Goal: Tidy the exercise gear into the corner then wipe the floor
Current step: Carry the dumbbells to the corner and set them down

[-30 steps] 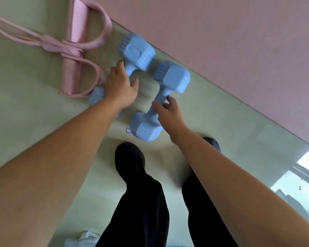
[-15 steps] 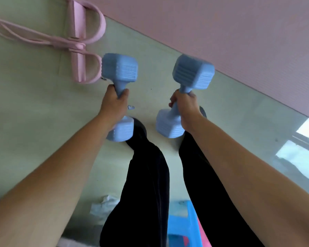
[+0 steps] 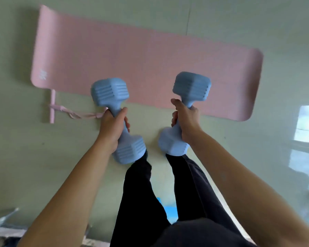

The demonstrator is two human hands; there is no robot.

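Note:
I hold two light-blue dumbbells in the air above the floor. My left hand point(image 3: 112, 125) is shut on the handle of the left dumbbell point(image 3: 111, 94). My right hand point(image 3: 186, 118) is shut on the handle of the right dumbbell point(image 3: 192, 86). Both weights tilt away from me, their far heads over the edge of a pink exercise mat point(image 3: 141, 56) that lies flat on the pale green floor point(image 3: 16, 148). A pink pull-rope exerciser point(image 3: 64, 111) lies on the floor left of my left hand, just below the mat.
My legs in black trousers point(image 3: 143, 193) stand below the dumbbells. Something bright blue point(image 3: 169, 209) shows on the floor between my legs. A pale bundle point(image 3: 5, 221) sits at the lower left edge. Window light reflects on the floor at right point(image 3: 305, 132).
Both hands closed on the dumbbells and lifted them off the floor. I have risen, so the whole mat and the pull-rope exerciser now show smaller and farther below.

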